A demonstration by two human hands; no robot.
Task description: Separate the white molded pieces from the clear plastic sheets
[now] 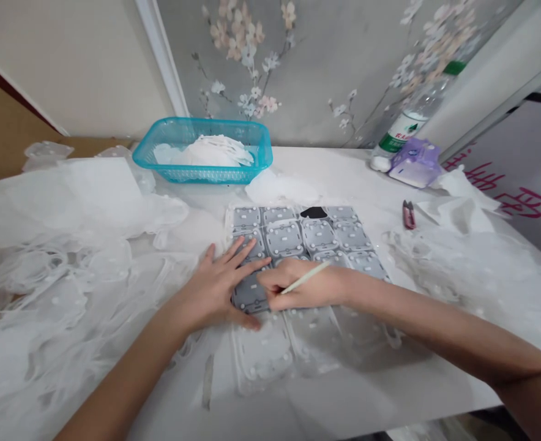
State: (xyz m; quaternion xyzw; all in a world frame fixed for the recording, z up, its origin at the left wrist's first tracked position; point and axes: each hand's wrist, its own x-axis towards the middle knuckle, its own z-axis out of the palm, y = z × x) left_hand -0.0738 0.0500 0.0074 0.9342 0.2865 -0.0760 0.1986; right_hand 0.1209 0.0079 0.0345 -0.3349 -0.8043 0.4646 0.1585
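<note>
A sheet of rounded square panels (283,237) lies on the table before me, its upper rows grey and its lowest row a pale translucent white. My left hand (222,283) rests on the sheet's left side, fingers spread. Beside it, my right hand (305,283) is closed around a thin pale stick (306,277), whose upper end sticks out over the back of the hand. The stick's lower tip is hidden by my fingers. This hand sits low over the grey panels, near the edge of the pale row.
Behind the sheet stands a blue plastic basket (160,162) holding white pieces. Translucent plastic scraps (36,294) pile up at left, and more scraps (481,275) lie at right. A bottle (401,131), a purple packet (416,162) and small red snips (409,215) are at the back right.
</note>
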